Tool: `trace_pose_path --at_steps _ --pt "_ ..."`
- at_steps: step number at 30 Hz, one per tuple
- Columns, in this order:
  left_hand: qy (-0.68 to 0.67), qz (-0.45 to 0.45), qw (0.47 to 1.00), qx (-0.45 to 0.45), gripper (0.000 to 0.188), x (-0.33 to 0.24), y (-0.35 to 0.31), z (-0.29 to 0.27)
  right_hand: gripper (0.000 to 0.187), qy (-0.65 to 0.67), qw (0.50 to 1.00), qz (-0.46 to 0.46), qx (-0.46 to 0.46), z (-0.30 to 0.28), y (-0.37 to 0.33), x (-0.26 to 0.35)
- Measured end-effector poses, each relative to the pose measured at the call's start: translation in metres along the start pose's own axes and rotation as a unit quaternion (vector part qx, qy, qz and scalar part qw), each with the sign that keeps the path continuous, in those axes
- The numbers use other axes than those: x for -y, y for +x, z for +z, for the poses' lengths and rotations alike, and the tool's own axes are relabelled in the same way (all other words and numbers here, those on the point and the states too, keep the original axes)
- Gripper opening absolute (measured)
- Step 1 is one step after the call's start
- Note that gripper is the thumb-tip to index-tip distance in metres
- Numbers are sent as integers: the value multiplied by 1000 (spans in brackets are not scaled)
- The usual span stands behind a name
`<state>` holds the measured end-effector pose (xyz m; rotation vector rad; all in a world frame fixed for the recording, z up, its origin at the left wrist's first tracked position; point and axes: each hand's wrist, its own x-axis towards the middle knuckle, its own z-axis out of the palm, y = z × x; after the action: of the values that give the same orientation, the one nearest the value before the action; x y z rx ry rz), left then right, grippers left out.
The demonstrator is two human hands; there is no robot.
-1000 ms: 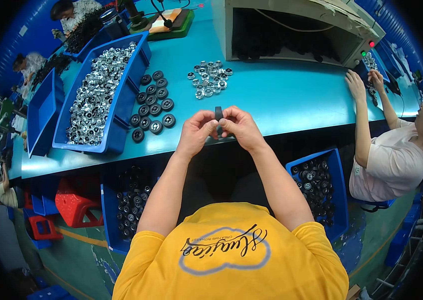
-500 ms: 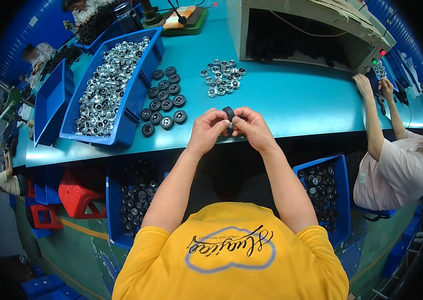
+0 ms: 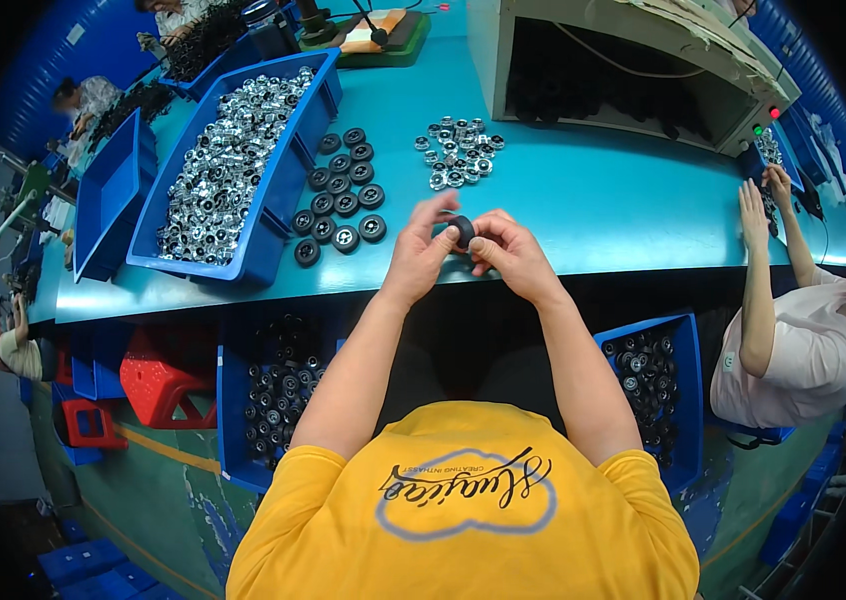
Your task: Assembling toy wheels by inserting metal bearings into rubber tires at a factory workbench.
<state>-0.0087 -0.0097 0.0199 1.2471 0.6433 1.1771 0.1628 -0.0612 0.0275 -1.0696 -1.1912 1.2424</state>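
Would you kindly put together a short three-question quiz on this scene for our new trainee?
1. Multiple choice: what does the person's right hand hold?
a) a red stool
b) a black wheel
c) a paper sheet

2. True or false: on the table, the laid-out wheels lie to the left of the loose shiny pieces.

3. Fill in the blank: the large bin on the table, heaped with shiny parts, is coloured ____.

Key: 1. b; 2. true; 3. blue.
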Motion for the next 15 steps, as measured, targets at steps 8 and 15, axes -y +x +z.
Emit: trace_pose_path --at_steps 8,15 --pt "-33 -90 994 58 21 12 2 -17 22 -60 994 -17 -92 5 0 15" --pt "-31 -58 994 83 16 16 3 -21 23 -85 986 -39 -137 9 2 1"
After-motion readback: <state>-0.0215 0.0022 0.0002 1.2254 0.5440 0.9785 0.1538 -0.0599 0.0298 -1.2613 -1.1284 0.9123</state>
